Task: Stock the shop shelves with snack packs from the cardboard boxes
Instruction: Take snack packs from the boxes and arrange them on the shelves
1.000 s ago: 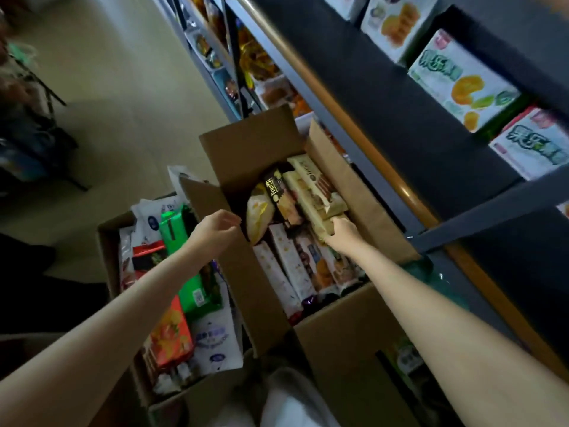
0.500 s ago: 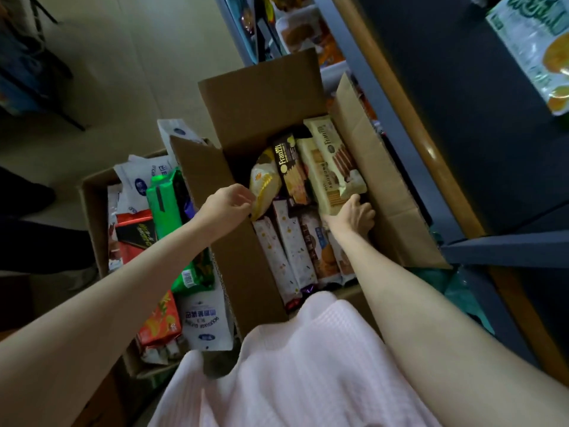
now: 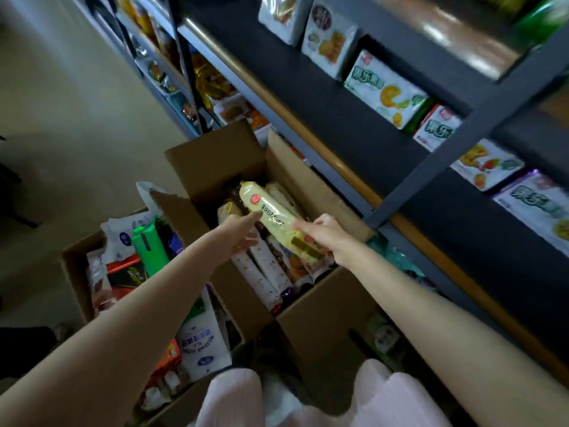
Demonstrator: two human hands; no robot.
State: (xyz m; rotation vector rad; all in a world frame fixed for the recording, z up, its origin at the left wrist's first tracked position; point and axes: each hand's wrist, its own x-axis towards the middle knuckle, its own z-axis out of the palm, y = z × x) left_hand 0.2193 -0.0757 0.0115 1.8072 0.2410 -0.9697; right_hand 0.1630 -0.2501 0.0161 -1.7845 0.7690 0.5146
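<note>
Beige floor; pink garment

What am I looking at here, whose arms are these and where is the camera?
There is no machine here. A person wears a wide-angle camera on the head, so you look forward and down along their two bare arms. They stand beside dark shop shelves that carry white biscuit packs. On the floor sit two open brown cardboard boxes; the nearer one holds long snack packs standing in rows, the other holds mixed bags. Above the nearer box, both hands hold one long pale yellow plastic snack pack: the right hand has it in its grip at the near end, and the left hand touches its side.
</note>
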